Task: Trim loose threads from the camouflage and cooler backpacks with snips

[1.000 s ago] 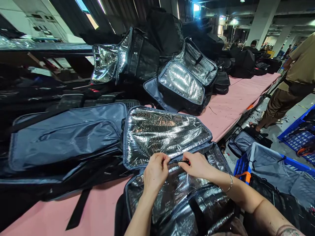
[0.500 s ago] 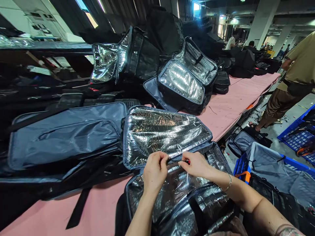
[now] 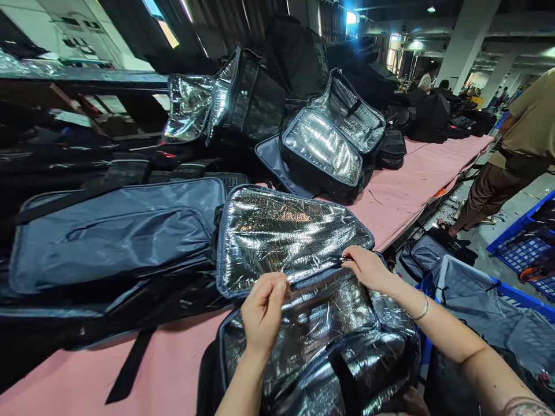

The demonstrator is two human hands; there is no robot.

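Note:
An open insulated bag (image 3: 321, 323) lies before me, with shiny silver foil lining and a dark strap across its inside. Its foil-lined lid (image 3: 286, 237), edged in dark blue binding, is folded back away from me. My left hand (image 3: 264, 309) is closed in a pinch near the seam between lid and body; whatever is between its fingertips is too small to make out. My right hand (image 3: 368, 268) is closed on a small dark tool (image 3: 346, 259), only its tip showing, at the right part of the lid's near edge.
A bag with a grey-blue lining (image 3: 125, 237) lies open at left on the pink-covered table (image 3: 403, 202). More foil-lined bags (image 3: 323, 144) are piled behind. At right stand a blue crate (image 3: 522, 248) and a lined blue crate (image 3: 498, 300); a person (image 3: 526, 127) stands beyond.
My right hand has moved right along the lid's edge with the small dark tool, away from the left hand. My left hand has shifted slightly left and down.

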